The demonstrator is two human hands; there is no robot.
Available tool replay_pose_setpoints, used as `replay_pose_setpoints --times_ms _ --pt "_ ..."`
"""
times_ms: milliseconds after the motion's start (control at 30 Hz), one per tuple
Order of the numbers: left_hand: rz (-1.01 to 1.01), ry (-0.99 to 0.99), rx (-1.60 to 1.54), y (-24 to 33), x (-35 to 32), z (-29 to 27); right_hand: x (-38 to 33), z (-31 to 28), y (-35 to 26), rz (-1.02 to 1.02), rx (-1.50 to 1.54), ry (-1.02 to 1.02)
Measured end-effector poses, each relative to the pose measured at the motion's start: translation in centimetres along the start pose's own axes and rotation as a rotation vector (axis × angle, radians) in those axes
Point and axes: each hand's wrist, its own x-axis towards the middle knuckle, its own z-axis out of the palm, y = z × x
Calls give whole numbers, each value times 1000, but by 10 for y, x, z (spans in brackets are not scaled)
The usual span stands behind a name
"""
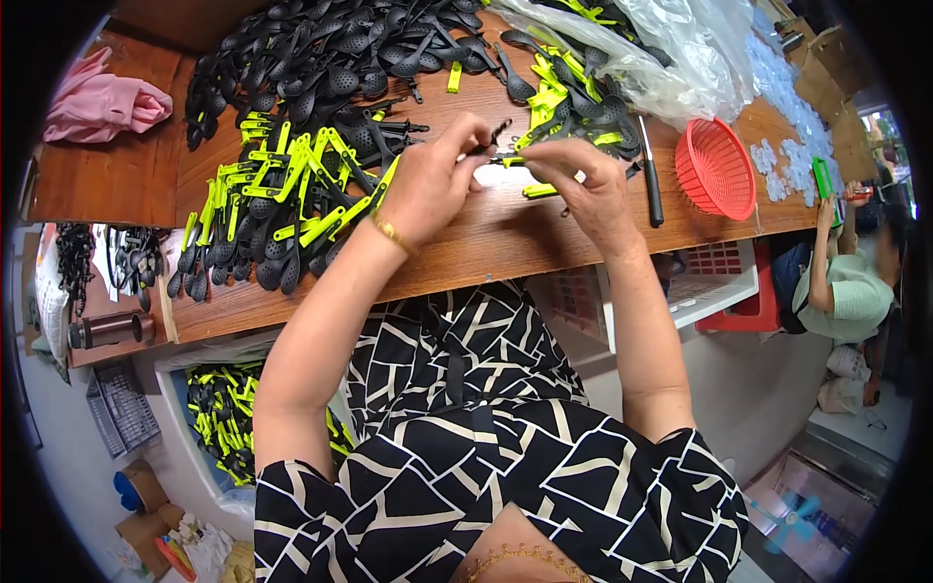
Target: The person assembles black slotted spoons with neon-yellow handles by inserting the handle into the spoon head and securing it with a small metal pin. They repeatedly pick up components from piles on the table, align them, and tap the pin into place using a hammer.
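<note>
Left hand (434,175): is pinching a black part (501,129)
Right hand (587,185): is pinching a green-and-black piece (508,159)
Red basket (688,177): is sitting at right hand's three o'clock

Worn on the head, the fisheye camera looks steeply down and forward from just above the patterned clothing (486,457), which looms nearest along the lower edge; the left hand (428,177) and right hand (593,189) sit farther off over the worktop (457,251), and the upright view reaches to a distant co-worker (844,291) at the right rim
</note>
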Motion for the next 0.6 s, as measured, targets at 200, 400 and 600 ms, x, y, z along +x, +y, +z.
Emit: replay_pose_setpoints --times_ms 200,400,600 --pt "-49 6 -50 4 -31 4 21 -16 -26 -215 -266 -202" --pt "-110 8 -98 10 -39 2 29 -28 -29 -288 -324 -250" --pt "-99 -32 -59 10 -41 -1 30 -25 -25 -285 -286 -274"
